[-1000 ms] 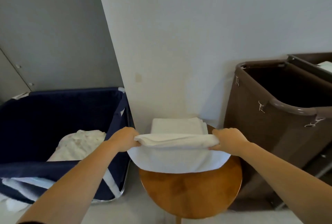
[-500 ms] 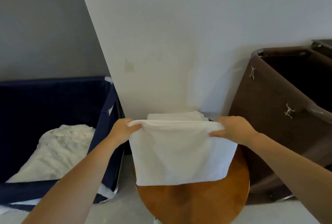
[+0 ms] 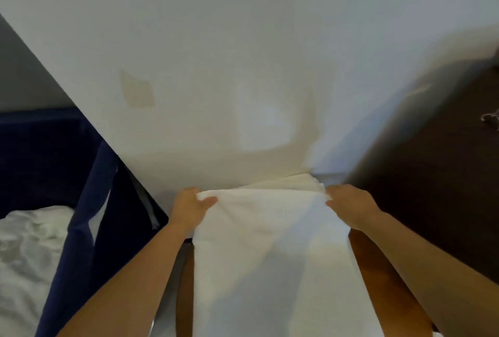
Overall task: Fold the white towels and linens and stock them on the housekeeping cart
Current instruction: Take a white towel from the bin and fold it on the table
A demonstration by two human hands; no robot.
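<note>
A white towel (image 3: 272, 250) hangs stretched between my two hands and drapes down over the round wooden table (image 3: 378, 277). My left hand (image 3: 190, 208) pinches its upper left corner with thumb on top. At the upper right corner my right hand (image 3: 348, 205) grips the cloth. Behind the held edge lies a stack of folded white towels (image 3: 294, 182) against the wall, mostly hidden.
A navy fabric laundry bin (image 3: 89, 217) stands at the left with crumpled white linen (image 3: 24, 261) inside. The dark brown housekeeping cart (image 3: 442, 169) rises at the right, close to my right arm. A white wall is straight ahead.
The towel went from a bunched fold to hanging open full length. My head has moved closer and lower, so the table and towel fill more of the view.
</note>
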